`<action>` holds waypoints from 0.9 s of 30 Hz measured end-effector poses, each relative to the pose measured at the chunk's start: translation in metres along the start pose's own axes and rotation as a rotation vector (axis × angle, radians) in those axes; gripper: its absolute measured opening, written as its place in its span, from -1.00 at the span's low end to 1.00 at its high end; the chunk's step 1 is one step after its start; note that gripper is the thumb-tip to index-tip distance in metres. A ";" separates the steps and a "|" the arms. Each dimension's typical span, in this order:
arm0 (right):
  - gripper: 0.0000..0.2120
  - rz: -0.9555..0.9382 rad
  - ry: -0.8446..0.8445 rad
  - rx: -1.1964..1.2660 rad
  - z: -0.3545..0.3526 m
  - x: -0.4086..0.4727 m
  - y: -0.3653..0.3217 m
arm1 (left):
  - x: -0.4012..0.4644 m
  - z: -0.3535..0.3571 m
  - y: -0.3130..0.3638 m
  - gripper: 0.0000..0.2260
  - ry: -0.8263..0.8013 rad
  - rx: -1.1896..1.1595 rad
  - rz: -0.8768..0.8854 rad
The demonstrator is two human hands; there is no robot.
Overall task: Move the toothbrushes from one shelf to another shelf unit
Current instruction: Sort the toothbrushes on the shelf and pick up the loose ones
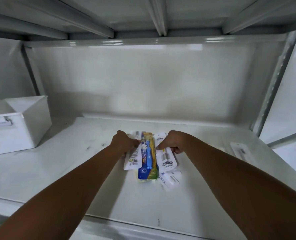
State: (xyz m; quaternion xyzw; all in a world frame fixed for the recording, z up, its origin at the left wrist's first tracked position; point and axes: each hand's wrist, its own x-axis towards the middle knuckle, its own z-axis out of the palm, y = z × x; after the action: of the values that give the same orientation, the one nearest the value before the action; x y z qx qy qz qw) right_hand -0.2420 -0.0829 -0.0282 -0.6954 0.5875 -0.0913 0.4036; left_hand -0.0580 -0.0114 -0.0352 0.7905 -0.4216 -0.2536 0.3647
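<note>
A small pile of packaged toothbrushes lies in the middle of the white shelf point(57, 170). In its centre is a blue and yellow pack with a blue child's toothbrush point(148, 158). My left hand point(124, 142) grips a white sachet point(133, 157) on the pile's left side. On the right side, my right hand point(171, 142) pinches a white sachet of a disposable toothbrush point(167, 159). More white sachets point(169, 179) lie under the pile at the front right. A single white sachet point(239, 151) lies apart at the shelf's right edge.
A white open box with a metal handle point(21, 125) stands at the left of the shelf. The shelf's white back wall point(143, 80) rises behind the pile and another shelf hangs overhead. A perforated metal upright point(271, 87) bounds the right side.
</note>
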 end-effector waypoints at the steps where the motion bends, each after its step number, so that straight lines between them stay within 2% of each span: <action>1: -0.69 0.003 0.007 0.045 -0.001 0.001 0.002 | 0.001 -0.001 -0.001 -0.64 -0.002 -0.023 0.001; 5: -0.62 -0.003 0.012 0.277 -0.008 0.001 0.007 | 0.002 -0.006 -0.004 -0.71 -0.001 0.005 0.000; 7: -0.73 -0.026 0.025 0.339 -0.015 -0.002 0.008 | 0.002 -0.009 -0.005 -0.69 0.013 0.046 0.016; 12: -0.79 -0.053 0.106 0.346 -0.049 -0.013 0.019 | 0.008 -0.021 -0.006 -0.68 0.079 0.143 0.062; 17: -0.77 0.008 0.172 0.299 -0.102 -0.026 0.049 | 0.007 -0.025 -0.001 -0.68 0.096 0.166 0.098; 22: -0.72 0.125 0.230 0.251 -0.152 -0.047 0.093 | 0.004 -0.025 0.031 -0.67 0.188 -0.035 0.155; 24: -0.69 0.179 0.239 0.228 -0.165 -0.058 0.108 | 0.000 -0.015 0.057 -0.65 0.143 -0.173 0.208; 27: -0.67 0.248 0.266 0.208 -0.178 -0.075 0.128 | -0.014 0.019 0.096 -0.54 -0.014 -0.295 0.276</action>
State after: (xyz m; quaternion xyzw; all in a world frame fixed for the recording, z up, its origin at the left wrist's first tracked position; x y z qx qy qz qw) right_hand -0.4666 -0.0954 0.0292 -0.5543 0.7042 -0.1921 0.4000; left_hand -0.1249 -0.0426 0.0303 0.6614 -0.4868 -0.2655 0.5050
